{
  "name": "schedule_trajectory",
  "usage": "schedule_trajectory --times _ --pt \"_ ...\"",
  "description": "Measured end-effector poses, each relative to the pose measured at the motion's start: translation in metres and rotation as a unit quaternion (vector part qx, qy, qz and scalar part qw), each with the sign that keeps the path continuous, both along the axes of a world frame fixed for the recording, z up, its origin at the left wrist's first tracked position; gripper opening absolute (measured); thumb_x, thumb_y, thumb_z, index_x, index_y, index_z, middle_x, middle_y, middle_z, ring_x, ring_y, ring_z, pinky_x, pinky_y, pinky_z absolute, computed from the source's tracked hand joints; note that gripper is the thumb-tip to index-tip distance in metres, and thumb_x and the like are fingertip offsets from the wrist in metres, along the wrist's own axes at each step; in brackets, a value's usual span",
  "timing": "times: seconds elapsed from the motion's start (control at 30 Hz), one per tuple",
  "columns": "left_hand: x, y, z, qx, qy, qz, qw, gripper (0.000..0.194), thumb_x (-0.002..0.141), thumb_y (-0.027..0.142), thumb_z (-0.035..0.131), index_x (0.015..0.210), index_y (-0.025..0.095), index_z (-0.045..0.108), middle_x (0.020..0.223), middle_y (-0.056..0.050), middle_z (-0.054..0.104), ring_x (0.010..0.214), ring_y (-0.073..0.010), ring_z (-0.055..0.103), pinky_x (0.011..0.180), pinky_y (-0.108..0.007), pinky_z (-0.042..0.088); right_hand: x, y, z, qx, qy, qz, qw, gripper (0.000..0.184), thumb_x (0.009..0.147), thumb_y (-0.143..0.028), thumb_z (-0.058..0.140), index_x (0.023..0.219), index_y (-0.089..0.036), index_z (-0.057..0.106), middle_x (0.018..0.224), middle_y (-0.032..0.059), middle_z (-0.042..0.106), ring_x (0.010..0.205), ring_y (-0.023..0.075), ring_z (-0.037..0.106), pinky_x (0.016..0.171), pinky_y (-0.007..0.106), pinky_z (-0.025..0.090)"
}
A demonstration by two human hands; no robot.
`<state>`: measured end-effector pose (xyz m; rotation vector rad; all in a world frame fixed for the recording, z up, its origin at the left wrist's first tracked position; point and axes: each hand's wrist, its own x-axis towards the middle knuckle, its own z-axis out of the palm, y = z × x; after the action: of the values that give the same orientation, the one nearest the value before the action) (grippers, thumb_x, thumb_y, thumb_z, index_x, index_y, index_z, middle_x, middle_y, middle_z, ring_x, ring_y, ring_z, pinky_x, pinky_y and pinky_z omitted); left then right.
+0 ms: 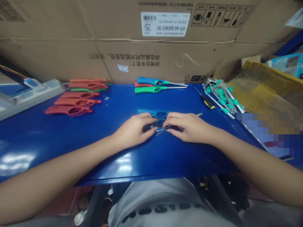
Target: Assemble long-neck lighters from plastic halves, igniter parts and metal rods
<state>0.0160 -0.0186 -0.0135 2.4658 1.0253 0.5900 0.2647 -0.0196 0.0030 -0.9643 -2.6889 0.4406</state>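
Observation:
Both my hands rest on the blue table (71,138) at its middle. My left hand (134,130) is closed, pinching a small black part beside a blue lighter shell (151,113) that lies flat just beyond my fingers. My right hand (187,126) is closed too, its fingertips pressed on a thin metal rod with a black piece; the rod's tip (199,114) sticks out past the hand. The two hands almost touch over the shell's trigger opening.
Several orange lighter shells (75,102) lie at the back left. Finished blue, red and green lighters (153,85) sit at the back centre. A screwdriver (207,101) and a heap of metal tubes with green fittings (222,96) lie right. Cardboard boxes (142,37) wall off the back.

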Motion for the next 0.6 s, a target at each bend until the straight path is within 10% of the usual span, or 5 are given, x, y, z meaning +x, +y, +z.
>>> schedule_trajectory --times 0.6 --pt "-0.001 0.0014 0.0008 -0.005 -0.011 0.004 1.0 0.026 0.093 0.025 0.061 0.116 0.017 0.072 0.099 -0.007 0.071 0.089 -0.0204 0.068 0.079 -0.031 0.054 0.0053 -0.0009 0.0032 0.079 -0.024 0.023 0.996 0.018 0.096 -0.027 0.058 0.106 -0.023 0.072 0.113 0.0043 0.072 0.083 0.0154 0.069 0.064 0.026 0.045"
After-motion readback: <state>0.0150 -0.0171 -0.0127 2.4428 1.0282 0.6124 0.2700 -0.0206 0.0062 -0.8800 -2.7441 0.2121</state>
